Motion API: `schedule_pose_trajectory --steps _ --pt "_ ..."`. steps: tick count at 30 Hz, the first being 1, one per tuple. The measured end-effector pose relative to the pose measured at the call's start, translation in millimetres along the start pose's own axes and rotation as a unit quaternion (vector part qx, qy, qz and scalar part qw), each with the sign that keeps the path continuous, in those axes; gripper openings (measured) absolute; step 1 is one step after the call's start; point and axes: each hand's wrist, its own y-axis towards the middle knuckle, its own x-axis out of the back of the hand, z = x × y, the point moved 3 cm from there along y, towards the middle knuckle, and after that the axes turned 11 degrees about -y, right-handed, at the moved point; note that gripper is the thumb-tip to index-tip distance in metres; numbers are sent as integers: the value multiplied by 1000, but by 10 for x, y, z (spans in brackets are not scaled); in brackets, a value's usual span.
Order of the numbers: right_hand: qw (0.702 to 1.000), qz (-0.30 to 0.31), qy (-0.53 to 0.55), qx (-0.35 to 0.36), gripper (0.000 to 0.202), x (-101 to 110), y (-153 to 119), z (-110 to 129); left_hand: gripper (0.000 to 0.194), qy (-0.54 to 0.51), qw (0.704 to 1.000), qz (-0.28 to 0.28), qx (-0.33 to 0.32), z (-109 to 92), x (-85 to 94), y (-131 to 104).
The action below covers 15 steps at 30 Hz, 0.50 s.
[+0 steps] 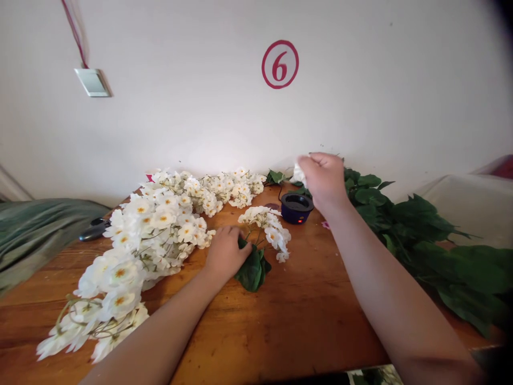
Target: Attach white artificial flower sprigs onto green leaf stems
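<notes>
White blossom (298,172) is pinched in the right hand (324,179) above the dark pot (296,207), while a flower sprig (266,227) is pressed to the table (288,315) under the closed left hand (225,251), apparently to steady it.

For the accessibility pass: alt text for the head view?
A left hand presses a green-leafed flower sprig onto a wooden table, while the right hand lifts a white blossom above a small dark pot. White flowers lie left, green leaves right.
</notes>
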Motion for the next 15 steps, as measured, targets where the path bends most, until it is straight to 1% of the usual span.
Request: schedule_pose_trajectory --steps 1,3,4,5,7,10,12,15 --pt "997 33 42 -51 43 -86 -95 -57 13 4 1000 6 -7 -6 0 -6" --pt "977 125 99 -140 35 -284 -359 -207 14 8 1000 10 -25 -22 -2 -16" --pt "966 149 118 -178 35 -365 -513 -299 14 6 999 8 -35 -29 -5 -19" --pt "954 158 139 -212 36 -429 -670 -396 13 0 999 7 -46 -37 -10 -22" --pt "920 136 209 -302 32 -510 -969 -603 12 -15 997 14 -73 -53 -26 -28" --pt "900 121 225 -353 26 -556 -1255 -828 12 -37 992 37 -116 -75 -53 -42" --pt "891 107 232 -376 25 -564 -1327 -923 11 -45 989 40 -138 -80 -61 -51" --pt "874 100 242 -410 24 -584 -1330 -999 11 -42 987 32 -151 -64 -67 -56"
